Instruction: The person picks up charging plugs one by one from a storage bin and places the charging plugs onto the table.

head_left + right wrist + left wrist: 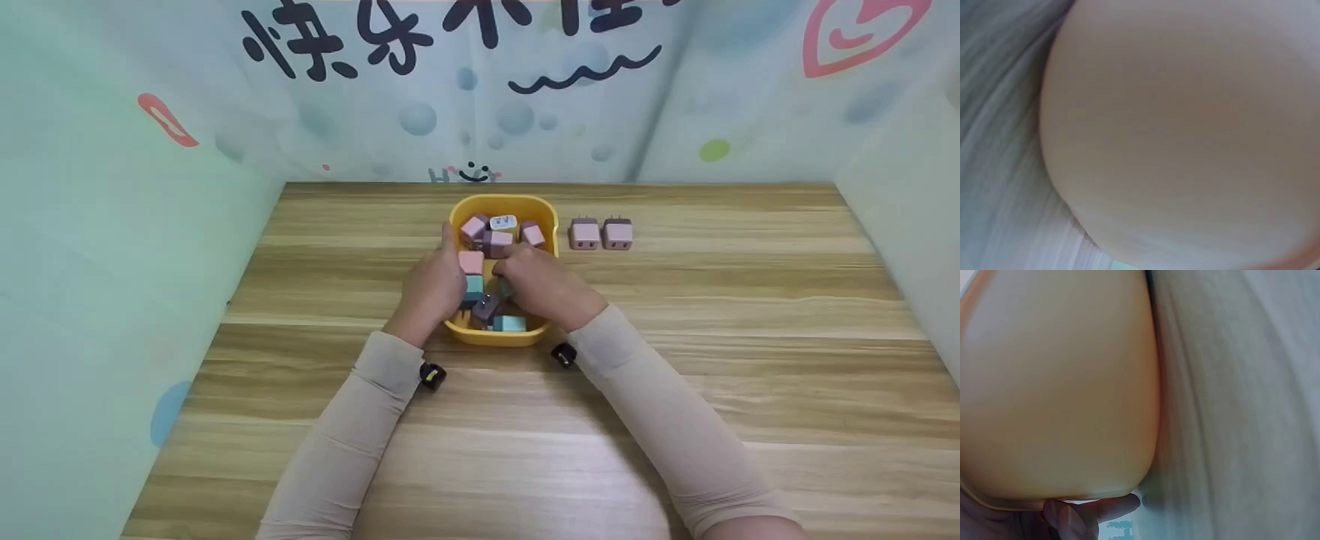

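A yellow plastic bin [501, 339] stands on the table, holding a jumble of small plug chargers, among them a pink one [471, 262], a purple one [486, 308] and a light blue one [510, 323]. My left hand [435, 286] grips the bin's left side, its thumb up at the rim. Fingers [1072, 520] show along that side in the left wrist view, where the bin's wall [1061, 382] fills much of the picture. Reaching inside, my right hand [546, 283] has curled fingers on a dark green charger [505, 288], mostly hidden under them. The right wrist view shows only bin wall [1174, 124] and table.
Two pink-and-purple chargers [584, 234] [617, 234] stand side by side right of the bin, prongs pointing away. A printed cloth backdrop [465, 135] rises behind the wooden table [750, 337], with pale side walls left and right.
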Demonstrator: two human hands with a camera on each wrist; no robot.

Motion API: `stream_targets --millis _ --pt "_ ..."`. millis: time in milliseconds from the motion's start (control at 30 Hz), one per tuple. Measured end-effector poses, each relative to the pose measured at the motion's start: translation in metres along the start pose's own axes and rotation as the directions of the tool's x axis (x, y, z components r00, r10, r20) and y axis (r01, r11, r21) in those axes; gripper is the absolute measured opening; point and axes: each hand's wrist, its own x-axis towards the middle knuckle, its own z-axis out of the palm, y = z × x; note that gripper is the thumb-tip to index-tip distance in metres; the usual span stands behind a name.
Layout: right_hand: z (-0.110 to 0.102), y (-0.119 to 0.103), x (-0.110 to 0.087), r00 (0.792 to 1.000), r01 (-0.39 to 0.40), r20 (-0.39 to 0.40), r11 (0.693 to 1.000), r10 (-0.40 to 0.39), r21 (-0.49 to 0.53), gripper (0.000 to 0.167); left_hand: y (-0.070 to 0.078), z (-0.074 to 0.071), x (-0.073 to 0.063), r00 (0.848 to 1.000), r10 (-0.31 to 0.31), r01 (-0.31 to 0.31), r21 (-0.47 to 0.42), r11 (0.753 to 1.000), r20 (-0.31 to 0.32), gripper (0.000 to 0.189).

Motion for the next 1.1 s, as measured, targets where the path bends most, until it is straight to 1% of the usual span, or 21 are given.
stream_targets --millis 133,233,400,567,900,1100 --pt "0.0 0.001 0.0 1.0 0.016 -0.009 1.0 -0.016 -0.012 0.023 0.001 0.0 -0.001 1.0 0.005 -0.005 -0.01 1.0 0.0 0.071" --pt "0.0 0.001 -0.001 0.999 0.028 -0.018 1.0 -0.028 -0.009 0.027 0.0 0.0 -0.001 1.0 0.008 -0.008 -0.017 1.0 -0.003 0.072" --pt "-0.005 0.0 -0.002 0.999 0.04 -0.016 0.999 -0.04 -0.001 0.03 0.001 0.0 -0.001 1.0 0.001 -0.001 -0.025 1.0 0.0 0.073" --pt "-0.01 0.0 -0.003 0.998 0.056 -0.034 0.998 -0.056 0.001 0.031 0.001 0.0 -0.001 1.0 0.002 -0.002 -0.016 1.0 -0.003 0.074" --pt "-0.024 -0.002 -0.008 0.999 0.035 -0.037 0.999 -0.034 0.023 0.032 0.001 0.0 -0.002 1.0 -0.008 0.008 -0.007 1.0 0.003 0.074" --pt "-0.036 0.001 -0.015 0.996 0.042 -0.082 0.999 -0.041 0.021 0.034 0.0 0.001 0.0 1.0 0.014 -0.014 0.025 1.0 -0.025 0.071"
